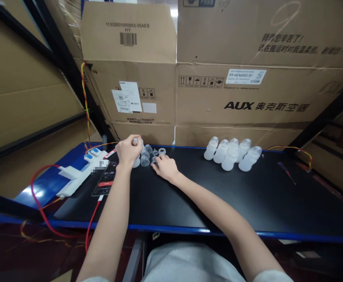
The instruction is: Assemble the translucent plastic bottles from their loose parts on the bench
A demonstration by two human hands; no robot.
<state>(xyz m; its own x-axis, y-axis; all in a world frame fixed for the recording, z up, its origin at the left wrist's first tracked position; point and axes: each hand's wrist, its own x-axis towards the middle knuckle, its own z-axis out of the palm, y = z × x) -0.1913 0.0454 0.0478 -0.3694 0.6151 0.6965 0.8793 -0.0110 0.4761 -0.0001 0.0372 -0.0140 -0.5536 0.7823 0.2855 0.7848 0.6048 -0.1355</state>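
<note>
At the left back of the black table, my left hand is closed at the top of a translucent bottle, its fingers partly hiding it. My right hand reaches among small clear parts, with its fingertips on or near a small piece; what they hold, if anything, is hidden. Between the hands are clear cups or caps and a ring-like part. Several capped translucent bottles stand grouped on the right side of the table.
A phone with a red cable lies left, beside a white power strip. Large cardboard sheets rise behind the black table. A thin screwdriver-like tool lies at the right.
</note>
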